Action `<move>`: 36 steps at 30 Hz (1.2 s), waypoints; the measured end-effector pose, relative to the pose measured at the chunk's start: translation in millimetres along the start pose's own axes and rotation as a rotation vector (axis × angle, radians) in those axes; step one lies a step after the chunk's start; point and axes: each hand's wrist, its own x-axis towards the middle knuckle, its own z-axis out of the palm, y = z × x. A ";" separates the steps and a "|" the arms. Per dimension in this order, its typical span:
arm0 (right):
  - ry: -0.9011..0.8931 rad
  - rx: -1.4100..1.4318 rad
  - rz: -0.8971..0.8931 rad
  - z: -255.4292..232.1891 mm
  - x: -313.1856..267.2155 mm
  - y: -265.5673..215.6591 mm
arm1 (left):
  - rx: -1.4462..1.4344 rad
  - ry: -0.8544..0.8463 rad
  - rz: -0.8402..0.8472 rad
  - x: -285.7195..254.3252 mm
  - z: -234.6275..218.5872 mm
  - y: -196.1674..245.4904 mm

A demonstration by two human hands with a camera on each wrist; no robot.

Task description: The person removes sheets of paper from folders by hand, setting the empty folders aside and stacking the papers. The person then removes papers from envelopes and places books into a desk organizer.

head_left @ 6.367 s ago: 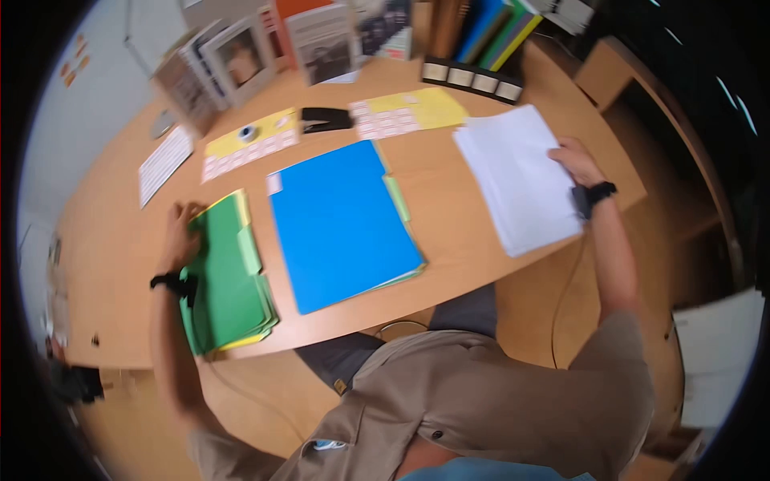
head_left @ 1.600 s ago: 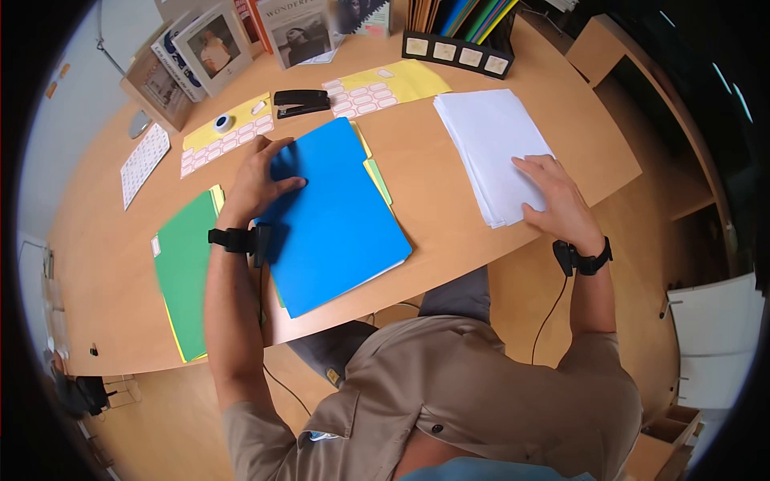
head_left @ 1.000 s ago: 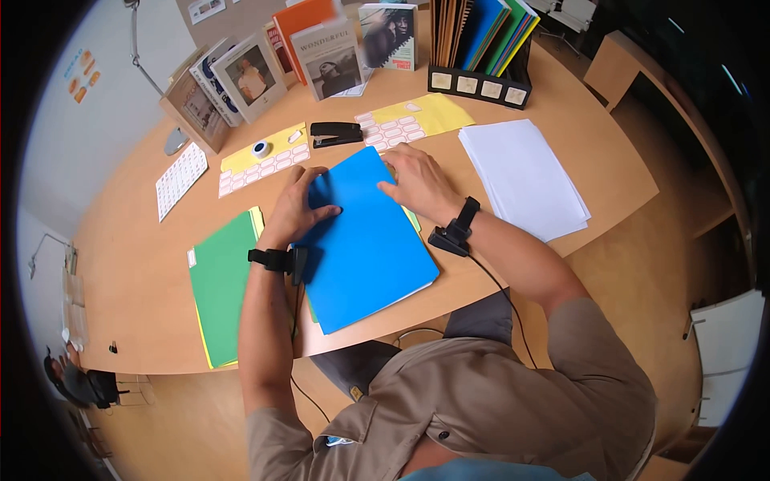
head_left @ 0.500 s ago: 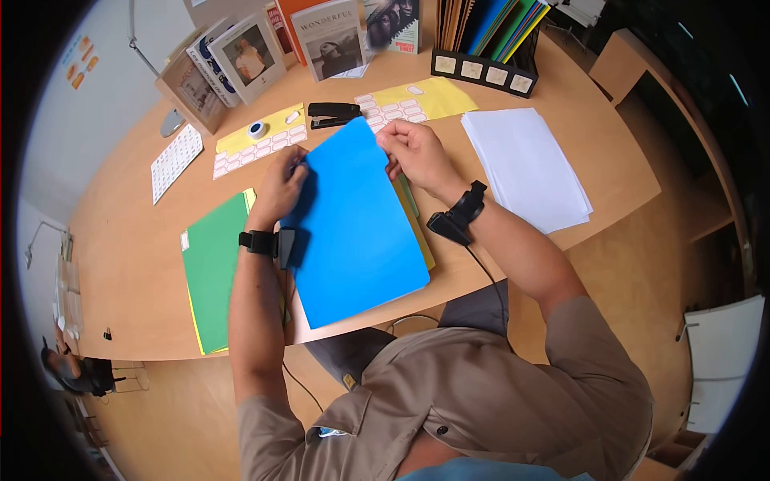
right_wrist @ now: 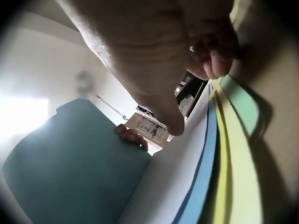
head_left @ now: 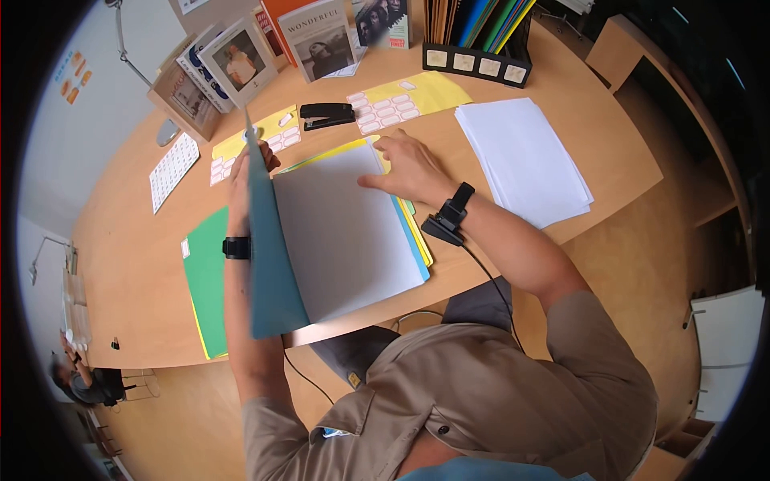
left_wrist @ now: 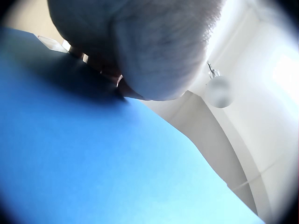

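On the desk a blue folder (head_left: 277, 289) lies open over several yellow and green folders, whose edges fan out in the right wrist view. My left hand (head_left: 239, 188) grips the raised front cover near its top, fingertips (right_wrist: 131, 136) curled over the edge. That cover stands nearly upright, and in the left wrist view its blue outer face fills the lower left. White paper (head_left: 345, 232) lies inside the folder. At the upper right corner my right hand (head_left: 413, 168) is spread, thumb over the paper and fingers at the folders' edge.
To the left lies a green folder (head_left: 207, 280), partly behind my left arm. A stack of white paper (head_left: 525, 160) is on the right. A black stapler (head_left: 327, 115), label sheets (head_left: 387, 112), upright books (head_left: 321, 48) and a black file holder (head_left: 476, 66) line the back.
The left hand has moved from the green folders to the blue one and swung its cover up leftward, exposing white paper. The right hand has left the paper stack for the blue folder's top right corner.
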 end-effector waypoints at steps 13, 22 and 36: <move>-0.164 0.041 0.133 -12.3 11.9 0.6 | 0.090 -0.233 -0.080 -12.5 33.3 9.3; -0.140 0.355 0.267 0.3 12.5 17.8 | 0.219 -0.214 0.025 -16.0 38.7 17.6; 0.124 0.397 0.199 -8.2 15.7 20.8 | 0.284 -0.112 0.165 -9.0 22.7 11.9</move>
